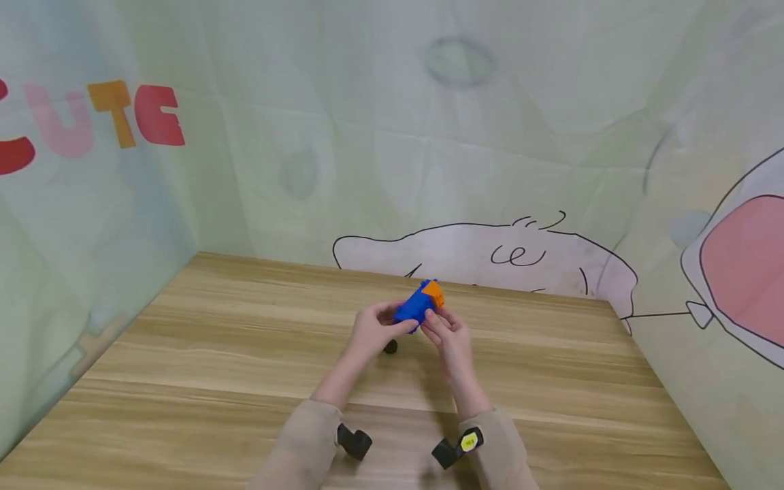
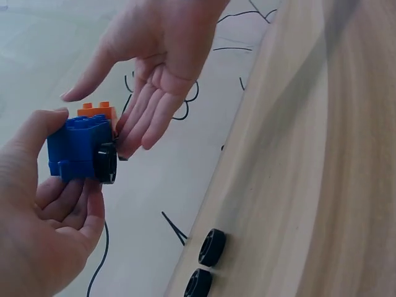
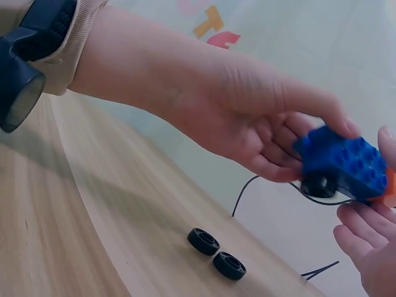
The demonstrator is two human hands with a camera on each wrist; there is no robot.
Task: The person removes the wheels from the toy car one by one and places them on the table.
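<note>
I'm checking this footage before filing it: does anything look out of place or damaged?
Only mildly odd: two black wheels lie loose on the table, while the blue toy gripped by the left hand has a similar wheel on its side, so they may be unfitted parts. No damage shows.

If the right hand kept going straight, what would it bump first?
Probably the blue toy. The right hand points towards it from very close; its fingers may even be touching it already.
</note>
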